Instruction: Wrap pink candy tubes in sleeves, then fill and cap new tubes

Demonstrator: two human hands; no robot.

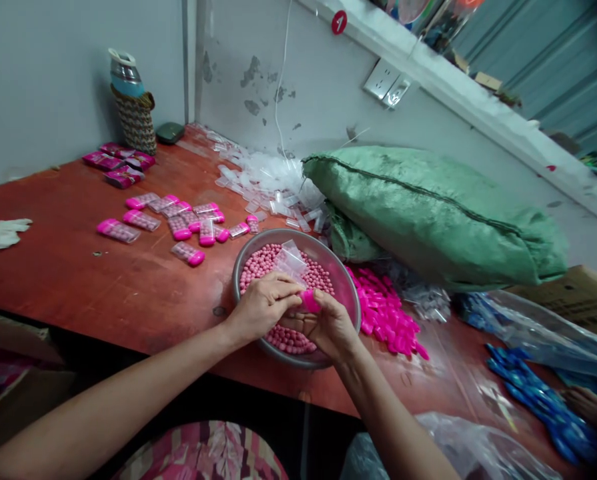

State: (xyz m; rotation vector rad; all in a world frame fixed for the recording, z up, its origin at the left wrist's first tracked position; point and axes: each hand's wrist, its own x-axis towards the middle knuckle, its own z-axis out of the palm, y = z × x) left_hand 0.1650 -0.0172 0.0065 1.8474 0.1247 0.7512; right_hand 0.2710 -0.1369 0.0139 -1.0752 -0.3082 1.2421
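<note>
Both hands meet over a metal bowl [349, 293] that holds small pink balls [258, 263]. My right hand [331, 323] has its fingers closed round a bright pink cap [309, 301]. The fingers of my left hand [268, 300] are pinched together beside that cap; what lies between them is hidden. A clear plastic piece [291, 259] shows just beyond my fingertips, above the balls. To the left of the bowl lie several clear containers with pink ends [188, 253], filled with balls. A pile of pink caps [388, 310] touches the bowl's right side.
Clear plastic pieces [263, 175] are heaped behind the bowl. A large green sack [428, 207] leans at the back right. Blue packets [533, 393] lie right, near another person's hand [585, 405]. A bottle in a knitted cover [134, 117] and pink packets [102, 160] stand back left.
</note>
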